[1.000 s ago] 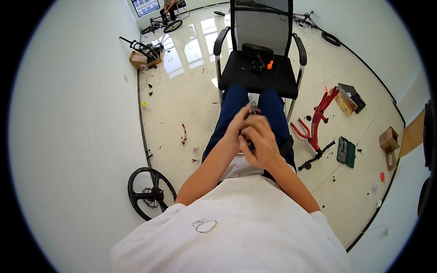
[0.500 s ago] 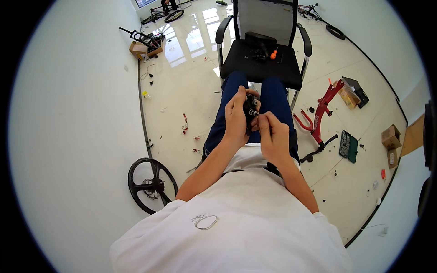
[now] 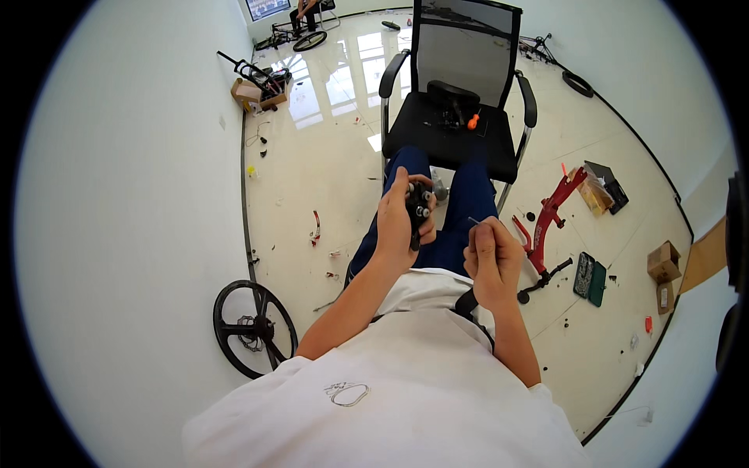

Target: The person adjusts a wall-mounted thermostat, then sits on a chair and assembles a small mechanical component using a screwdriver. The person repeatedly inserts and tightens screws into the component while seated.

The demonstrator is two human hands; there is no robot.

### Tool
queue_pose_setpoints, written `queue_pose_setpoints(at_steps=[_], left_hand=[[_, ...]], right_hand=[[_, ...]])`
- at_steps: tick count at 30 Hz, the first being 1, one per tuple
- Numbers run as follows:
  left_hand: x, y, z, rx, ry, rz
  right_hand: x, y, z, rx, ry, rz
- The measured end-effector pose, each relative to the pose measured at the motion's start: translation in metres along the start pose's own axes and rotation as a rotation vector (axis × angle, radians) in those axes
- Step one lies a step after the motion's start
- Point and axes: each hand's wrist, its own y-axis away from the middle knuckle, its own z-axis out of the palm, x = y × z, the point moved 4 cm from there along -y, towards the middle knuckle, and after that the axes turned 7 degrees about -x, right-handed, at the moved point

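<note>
My left hand [image 3: 395, 221] is wrapped round a compact black bike part [image 3: 417, 210] with several round silver bolt heads; its exact kind I cannot make out. It sits above my lap, partly covered by my thumb and fingers. To its right and a little nearer me, my right hand [image 3: 493, 253] is closed in a pinch on a thin hex key [image 3: 474, 221]. Only the key's short metal tip shows beyond the fingers, apart from the black part.
Ahead stands a black office chair [image 3: 437, 132], an orange-handled screwdriver [image 3: 473, 122] and dark parts on its seat. On the right lie a red bike frame [image 3: 552, 207], an open green tool case [image 3: 597, 285] and cardboard boxes [image 3: 663, 261]. A black spoked wheel [image 3: 265, 329] lies left. Another person [image 3: 304, 12] sits far off.
My right hand has drawn the hex key away from the black part, toward the right and nearer me. My left hand still holds the part, now turned somewhat. The whole view has shifted slightly.
</note>
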Motion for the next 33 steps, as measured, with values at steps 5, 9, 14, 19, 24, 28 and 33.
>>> queue_pose_setpoints(at_steps=[5,9,14,19,24,28,33], left_hand=[[-0.001,0.000,0.021,-0.046,0.053,-0.023],[0.000,0.005,0.030,-0.075,-0.077,0.035],[0.003,0.014,0.031,-0.091,-0.185,0.092],[0.001,0.011,0.027,-0.060,-0.081,-0.007],[-0.006,0.012,0.029,-0.094,-0.144,0.005],[-0.004,0.011,0.027,-0.066,-0.088,-0.034],[-0.004,0.007,0.024,-0.060,-0.054,-0.018]], right_hand=[[0.004,-0.010,-0.003,-0.114,0.120,0.110],[0.003,-0.012,0.008,-0.157,0.324,-0.075],[0.001,-0.007,0.011,-0.148,0.310,-0.107],[0.010,-0.011,-0.001,-0.132,0.373,-0.048],[0.016,-0.009,0.009,-0.097,0.239,-0.114],[0.014,-0.009,0.006,-0.114,0.231,-0.119],[0.008,-0.009,0.009,-0.158,0.321,-0.096]])
